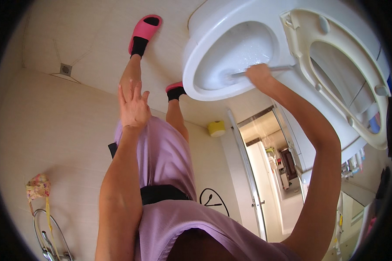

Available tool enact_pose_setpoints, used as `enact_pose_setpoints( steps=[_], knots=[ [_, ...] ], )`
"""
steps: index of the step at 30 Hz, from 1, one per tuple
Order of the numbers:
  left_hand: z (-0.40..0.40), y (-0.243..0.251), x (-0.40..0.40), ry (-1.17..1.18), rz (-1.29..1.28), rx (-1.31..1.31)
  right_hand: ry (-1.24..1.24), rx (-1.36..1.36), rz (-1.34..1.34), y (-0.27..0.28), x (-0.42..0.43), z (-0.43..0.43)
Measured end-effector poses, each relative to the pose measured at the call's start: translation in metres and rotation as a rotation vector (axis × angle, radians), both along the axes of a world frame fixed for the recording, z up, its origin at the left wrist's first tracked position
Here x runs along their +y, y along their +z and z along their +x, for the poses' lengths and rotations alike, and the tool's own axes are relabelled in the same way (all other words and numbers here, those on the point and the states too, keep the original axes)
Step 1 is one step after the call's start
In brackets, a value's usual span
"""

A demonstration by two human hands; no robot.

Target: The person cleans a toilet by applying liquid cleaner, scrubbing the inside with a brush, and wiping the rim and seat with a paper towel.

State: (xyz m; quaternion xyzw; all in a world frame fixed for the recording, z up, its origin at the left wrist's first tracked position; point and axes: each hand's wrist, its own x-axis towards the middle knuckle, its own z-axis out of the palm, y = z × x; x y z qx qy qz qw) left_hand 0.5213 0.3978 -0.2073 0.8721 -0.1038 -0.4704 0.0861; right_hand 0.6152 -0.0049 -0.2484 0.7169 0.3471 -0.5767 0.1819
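My right hand (258, 74) grips the grey handle of a toilet brush (279, 68). The brush's lower end is a blur against the near inner wall of a white toilet bowl (191, 65), just above or in the water. Bubbles or droplets glint on the wet bowl beside it. At the left, my left hand (134, 109) lies over my knee, palm down with the fingers spread, holding nothing. Behind the bowl, the cream toilet seat (302, 70) stands raised against the lid.
Pink slippers (143, 32) are on my feet on the tiled floor. A square floor drain (65, 69) sits left. A yellow container (216, 128) is near the glass door (248, 176). A shower hose (57, 222) and floral cloth (38, 187) hang on the left wall.
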Motion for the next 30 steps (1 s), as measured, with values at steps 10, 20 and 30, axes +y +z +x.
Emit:
enact_pose_setpoints(
  steps=[10,20,30],
  knots=[
    [-0.006,0.002,0.000,0.025,-0.042,0.023,-1.242,0.052,0.073,0.056,0.071,-0.131],
    [-0.004,0.011,-0.015,-0.193,0.030,0.022,-1.748,-0.596,0.178,-0.091,0.034,-0.055],
    [-0.015,0.004,-0.005,-0.409,0.120,-0.068,-1.810,-0.283,0.397,0.001,0.148,-0.145]
  ],
)
